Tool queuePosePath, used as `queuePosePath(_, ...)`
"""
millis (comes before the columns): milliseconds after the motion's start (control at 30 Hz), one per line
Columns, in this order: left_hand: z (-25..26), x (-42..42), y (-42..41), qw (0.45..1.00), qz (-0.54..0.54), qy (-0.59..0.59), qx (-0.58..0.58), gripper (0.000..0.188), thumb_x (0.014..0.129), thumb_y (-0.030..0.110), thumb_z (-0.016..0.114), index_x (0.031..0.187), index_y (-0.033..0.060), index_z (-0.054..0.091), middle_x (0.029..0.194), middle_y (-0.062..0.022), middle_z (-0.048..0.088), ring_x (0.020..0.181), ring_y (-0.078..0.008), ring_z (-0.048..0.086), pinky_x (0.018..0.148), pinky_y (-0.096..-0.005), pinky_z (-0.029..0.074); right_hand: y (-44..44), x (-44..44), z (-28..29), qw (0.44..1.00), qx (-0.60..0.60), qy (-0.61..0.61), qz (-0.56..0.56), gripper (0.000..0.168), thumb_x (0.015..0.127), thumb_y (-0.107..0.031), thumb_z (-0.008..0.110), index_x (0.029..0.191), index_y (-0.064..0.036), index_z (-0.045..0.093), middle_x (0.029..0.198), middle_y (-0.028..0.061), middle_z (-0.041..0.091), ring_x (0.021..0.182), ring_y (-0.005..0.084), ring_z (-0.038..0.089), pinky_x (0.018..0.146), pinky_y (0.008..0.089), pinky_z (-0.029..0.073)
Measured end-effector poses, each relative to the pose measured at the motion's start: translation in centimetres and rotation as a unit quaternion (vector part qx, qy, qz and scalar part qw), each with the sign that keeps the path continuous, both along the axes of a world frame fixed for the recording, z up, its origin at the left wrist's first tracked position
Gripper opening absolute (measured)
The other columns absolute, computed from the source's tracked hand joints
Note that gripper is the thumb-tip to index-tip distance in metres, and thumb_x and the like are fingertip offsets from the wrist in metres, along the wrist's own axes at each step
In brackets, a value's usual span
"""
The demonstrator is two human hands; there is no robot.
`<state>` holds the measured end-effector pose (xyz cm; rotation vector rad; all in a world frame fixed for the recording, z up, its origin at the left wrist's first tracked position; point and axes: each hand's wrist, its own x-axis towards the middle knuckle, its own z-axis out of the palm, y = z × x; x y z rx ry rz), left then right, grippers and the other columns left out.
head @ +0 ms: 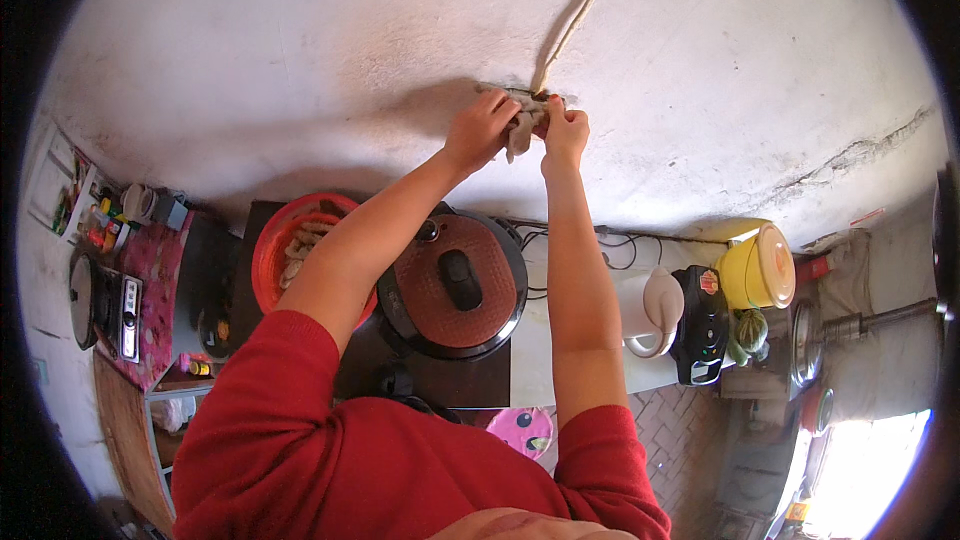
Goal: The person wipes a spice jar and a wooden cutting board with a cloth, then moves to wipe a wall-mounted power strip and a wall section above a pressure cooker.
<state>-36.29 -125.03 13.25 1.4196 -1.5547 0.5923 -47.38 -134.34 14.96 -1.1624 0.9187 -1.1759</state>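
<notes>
A crumpled grey cloth [520, 136] is against the white wall [300, 30], level with the foot of a pale cord [585, 9] that runs down the wall. My left hand [482, 129] grips the cloth from the left, fingers bent over it. From the other side my right hand [567, 133] pinches the cloth's right end, thumb up beside the cord's lower end. Whatever is behind the cloth at that spot is mostly hidden; only a dark edge shows. Both arms reach over an electric pressure cooker [455, 281] with a brown lid.
Left of the cooker stands a red plastic basin [270, 255] holding pale pieces. To the right are a white kettle [651, 311], a black appliance [701, 326], a yellow bucket [754, 266] with a lid and a striped green melon [750, 328]. Black cables [622, 240] trail along the wall.
</notes>
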Motion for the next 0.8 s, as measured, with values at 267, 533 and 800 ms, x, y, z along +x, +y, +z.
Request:
queuePosePath(267,-1.5,0.0,0.6,0.999,0.032,-0.017,0.041,0.031,0.067,0.008,0.07,0.094,0.0102,0.055,0.09,-0.007,0.056,0.083,-0.0289,0.062,0.061,-0.0408,0.052,-0.2,0.1,0.1,1.0,0.014,0.013,0.004,0.033,0.091,-0.026,0.067,0.089,-0.001,0.046,0.077,0.011,0.058,0.057,0.0174,0.057,0.053,0.0312,0.055)
queuePosePath(533,-2.0,0.4,1.2,0.986,0.017,-0.065,0.15,0.034,0.072,0.012,0.07,0.101,0.0098,0.055,0.098,-0.0102,0.057,0.083,-0.0327,0.064,0.06,-0.0451,0.053,-0.2,0.0,0.2,1.0,0.017,0.024,-0.009,0.035,0.091,-0.027,0.068,0.09,0.0,0.046,0.076,0.0106,0.058,0.055,0.0165,0.057,0.05,0.0306,0.055)
queuePosePath(800,-1.2,1.3,2.3,0.95,0.061,-0.05,0.302,0.025,0.073,0.014,0.067,0.096,0.0056,0.061,0.098,-0.0145,0.061,0.085,-0.0354,0.065,0.071,-0.0475,0.053,-0.4,0.4,0.3,0.999,0.025,0.037,0.001,0.036,0.092,-0.029,0.066,0.095,0.002,0.048,0.078,0.0101,0.058,0.056,0.0157,0.057,0.052,0.0301,0.056)
